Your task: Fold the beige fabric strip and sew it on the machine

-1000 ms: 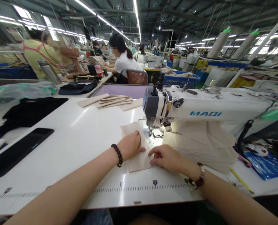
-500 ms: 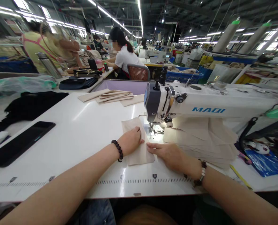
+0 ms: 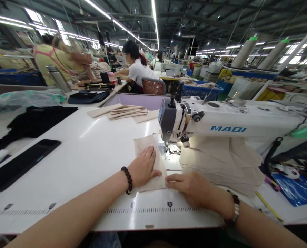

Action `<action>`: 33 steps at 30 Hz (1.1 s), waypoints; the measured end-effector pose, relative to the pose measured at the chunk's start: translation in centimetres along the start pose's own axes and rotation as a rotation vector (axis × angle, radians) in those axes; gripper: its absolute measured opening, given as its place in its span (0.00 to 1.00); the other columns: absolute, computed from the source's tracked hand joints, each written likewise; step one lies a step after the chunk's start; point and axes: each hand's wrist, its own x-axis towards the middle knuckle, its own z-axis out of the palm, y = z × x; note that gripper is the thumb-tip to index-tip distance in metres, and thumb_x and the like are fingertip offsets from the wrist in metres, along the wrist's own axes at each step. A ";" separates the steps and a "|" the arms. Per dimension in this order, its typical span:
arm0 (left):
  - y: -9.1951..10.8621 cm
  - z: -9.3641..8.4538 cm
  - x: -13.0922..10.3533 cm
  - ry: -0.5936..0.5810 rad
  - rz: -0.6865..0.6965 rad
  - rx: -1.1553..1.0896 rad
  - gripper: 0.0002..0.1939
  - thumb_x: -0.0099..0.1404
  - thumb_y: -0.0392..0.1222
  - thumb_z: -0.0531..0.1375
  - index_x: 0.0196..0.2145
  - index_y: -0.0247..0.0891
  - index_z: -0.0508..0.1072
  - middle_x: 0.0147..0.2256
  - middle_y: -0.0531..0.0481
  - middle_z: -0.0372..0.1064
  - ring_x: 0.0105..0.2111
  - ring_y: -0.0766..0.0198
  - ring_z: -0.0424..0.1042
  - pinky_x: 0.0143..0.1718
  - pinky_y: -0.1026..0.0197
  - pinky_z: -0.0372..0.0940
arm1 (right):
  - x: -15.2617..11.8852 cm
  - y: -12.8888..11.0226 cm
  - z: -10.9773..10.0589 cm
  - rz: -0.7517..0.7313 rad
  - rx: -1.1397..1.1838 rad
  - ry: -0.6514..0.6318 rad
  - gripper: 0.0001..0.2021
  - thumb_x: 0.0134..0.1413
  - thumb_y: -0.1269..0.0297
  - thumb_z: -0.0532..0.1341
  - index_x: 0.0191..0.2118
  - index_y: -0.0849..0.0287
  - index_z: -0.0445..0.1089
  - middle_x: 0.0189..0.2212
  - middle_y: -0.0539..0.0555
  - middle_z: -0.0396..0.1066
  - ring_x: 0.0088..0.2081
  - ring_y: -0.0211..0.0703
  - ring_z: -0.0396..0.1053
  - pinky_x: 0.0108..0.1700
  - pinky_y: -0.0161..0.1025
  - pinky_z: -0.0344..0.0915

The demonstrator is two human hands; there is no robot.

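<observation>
My left hand (image 3: pixel 143 167) lies flat, fingers together, on a beige fabric piece (image 3: pixel 147 146) spread on the white table (image 3: pixel 86 155). The far end of that piece reaches up beside the presser foot (image 3: pixel 172 148) of a white MAQI sewing machine (image 3: pixel 233 125). My right hand (image 3: pixel 191 187) rests on the table at the piece's near right corner, fingertips touching its edge. Neither hand grips anything. A stack of beige fabric pieces (image 3: pixel 220 163) sits under the machine arm, just right of my right hand.
A black phone (image 3: pixel 21 163) lies at the left, with dark cloth (image 3: pixel 37 120) behind it. More beige pieces (image 3: pixel 122 112) lie at the table's far edge. A blue packet (image 3: pixel 295 191) sits at the right. Other people (image 3: pixel 136 67) work at benches beyond.
The fabric piece has moved a little toward the machine. My left hand has flattened on it. My right hand has slid back along the near edge; the view shifted slightly.
</observation>
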 end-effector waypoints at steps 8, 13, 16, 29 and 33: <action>-1.6 -0.2 3.2 -0.001 0.107 0.041 0.40 0.61 0.60 0.53 0.55 0.18 0.54 0.56 0.24 0.50 0.59 0.43 0.48 0.57 0.44 0.48 | 2.3 2.5 -0.6 0.039 -0.182 0.047 0.14 0.61 0.65 0.47 0.51 0.56 0.60 0.30 0.51 0.67 0.27 0.39 0.64 0.25 0.37 0.52; -1.6 -1.2 5.1 0.011 0.130 0.059 0.37 0.58 0.61 0.55 0.51 0.22 0.62 0.52 0.29 0.58 0.56 0.44 0.52 0.56 0.44 0.49 | 2.4 2.9 0.8 0.104 -0.152 0.153 0.10 0.61 0.65 0.48 0.42 0.59 0.64 0.30 0.51 0.66 0.30 0.39 0.62 0.30 0.38 0.53; -0.7 -1.3 4.8 0.022 0.117 0.031 0.33 0.56 0.57 0.60 0.47 0.24 0.65 0.47 0.33 0.63 0.51 0.47 0.60 0.53 0.51 0.56 | 2.4 2.9 1.1 0.099 -0.130 0.193 0.09 0.60 0.66 0.50 0.42 0.59 0.64 0.30 0.51 0.66 0.31 0.40 0.62 0.33 0.40 0.54; -1.5 -0.4 5.1 0.057 0.168 -0.157 0.30 0.59 0.53 0.58 0.50 0.26 0.61 0.51 0.32 0.59 0.55 0.49 0.56 0.56 0.50 0.54 | 3.0 3.1 1.3 0.258 -0.063 0.179 0.11 0.58 0.62 0.54 0.45 0.58 0.64 0.31 0.53 0.66 0.32 0.42 0.62 0.34 0.40 0.52; -1.8 -0.2 5.3 0.064 0.181 -0.174 0.31 0.59 0.54 0.58 0.53 0.28 0.59 0.52 0.33 0.58 0.55 0.50 0.55 0.56 0.49 0.53 | 3.1 3.0 1.3 0.273 -0.064 0.175 0.12 0.58 0.61 0.54 0.46 0.58 0.63 0.31 0.52 0.66 0.32 0.43 0.62 0.33 0.41 0.52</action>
